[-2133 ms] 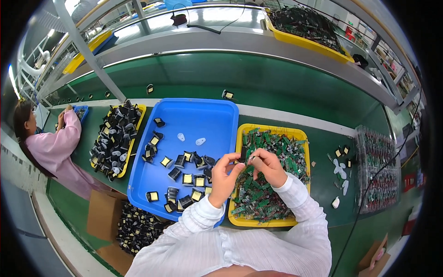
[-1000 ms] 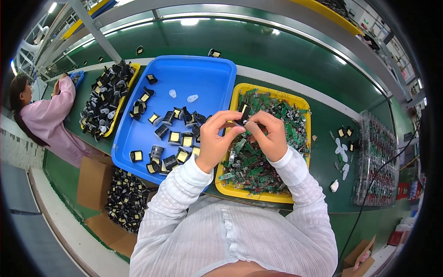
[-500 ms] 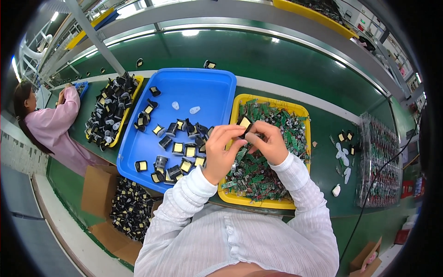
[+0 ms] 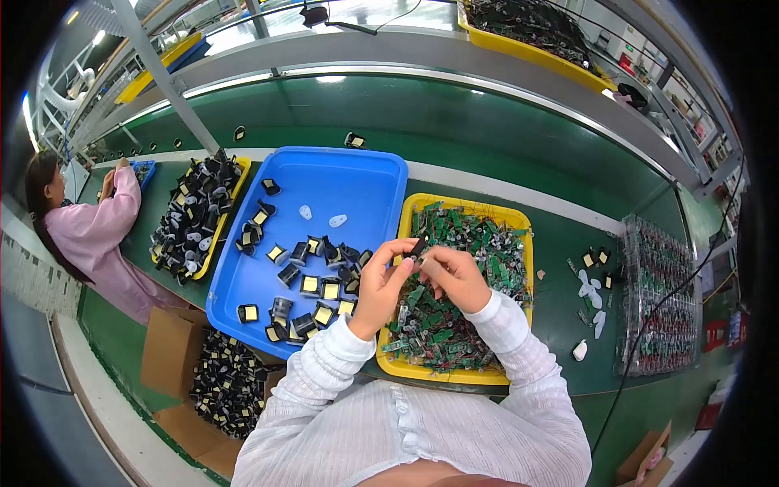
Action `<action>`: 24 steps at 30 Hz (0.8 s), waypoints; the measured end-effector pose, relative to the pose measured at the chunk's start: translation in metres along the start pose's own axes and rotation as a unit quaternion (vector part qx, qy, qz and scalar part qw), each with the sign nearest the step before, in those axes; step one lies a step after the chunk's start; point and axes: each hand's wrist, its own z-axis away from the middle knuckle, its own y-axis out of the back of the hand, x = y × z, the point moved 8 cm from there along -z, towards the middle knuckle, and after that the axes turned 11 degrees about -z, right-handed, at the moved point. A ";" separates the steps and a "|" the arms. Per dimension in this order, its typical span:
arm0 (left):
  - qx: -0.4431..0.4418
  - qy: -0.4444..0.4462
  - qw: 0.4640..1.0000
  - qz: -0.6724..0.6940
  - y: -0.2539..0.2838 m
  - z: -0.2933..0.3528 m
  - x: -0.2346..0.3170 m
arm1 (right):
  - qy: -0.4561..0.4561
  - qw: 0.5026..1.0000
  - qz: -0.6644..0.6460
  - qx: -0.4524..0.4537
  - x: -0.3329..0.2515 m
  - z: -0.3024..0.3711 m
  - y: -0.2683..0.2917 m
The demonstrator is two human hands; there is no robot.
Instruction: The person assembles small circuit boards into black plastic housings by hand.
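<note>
Between the fingertips of both hands is a small black plastic housing, held over the left side of the yellow tray. My left hand pinches it from the left. The fingers of my right hand are closed against its near end; any smaller part there is hidden. Beneath my hands, the yellow tray is heaped with green circuit boards and thin wires. Left of it, a blue tray contains several black housings with pale yellow pads, and two translucent flat pieces.
A yellow tray of black housings stands farther left, near a person in pink. A cardboard box of housings is below. At right are white pieces, stacked clear trays and a dark cable.
The housing has turned, so its yellow pad no longer faces up. Both hands have stayed close together on it. The whole view has shifted, with the trays lower in the picture.
</note>
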 end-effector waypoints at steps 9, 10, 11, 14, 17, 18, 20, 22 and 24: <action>0.023 0.014 1.000 0.004 0.003 0.002 -0.006 | 0.002 0.999 0.044 0.001 -0.007 0.003 -0.007; 0.029 -0.010 0.999 -0.031 0.004 0.002 -0.003 | -0.006 1.000 0.020 -0.003 -0.003 0.003 -0.007; 0.036 -0.034 0.997 -0.066 0.005 0.001 0.000 | -0.007 1.000 0.019 -0.003 -0.003 0.003 -0.006; 0.042 -0.044 0.995 -0.079 0.004 0.001 0.006 | -0.055 0.998 0.017 -0.006 0.005 0.005 -0.005; 0.038 -0.026 0.996 -0.082 0.004 -0.001 0.001 | -0.040 0.999 0.004 -0.006 0.005 0.003 -0.005; 0.027 -0.017 0.995 -0.094 0.004 -0.002 0.000 | -0.029 1.000 -0.005 -0.001 0.005 0.003 -0.003; 0.007 0.008 0.996 -0.088 0.004 -0.002 -0.003 | -0.039 0.998 -0.054 -0.006 0.011 0.000 0.000; -0.039 -0.001 0.997 -0.073 -0.001 -0.004 -0.004 | -0.046 0.992 -0.117 -0.014 0.015 -0.001 0.002; -0.042 0.002 0.998 -0.050 -0.002 -0.002 -0.003 | -0.066 0.977 -0.198 -0.036 0.016 -0.001 0.003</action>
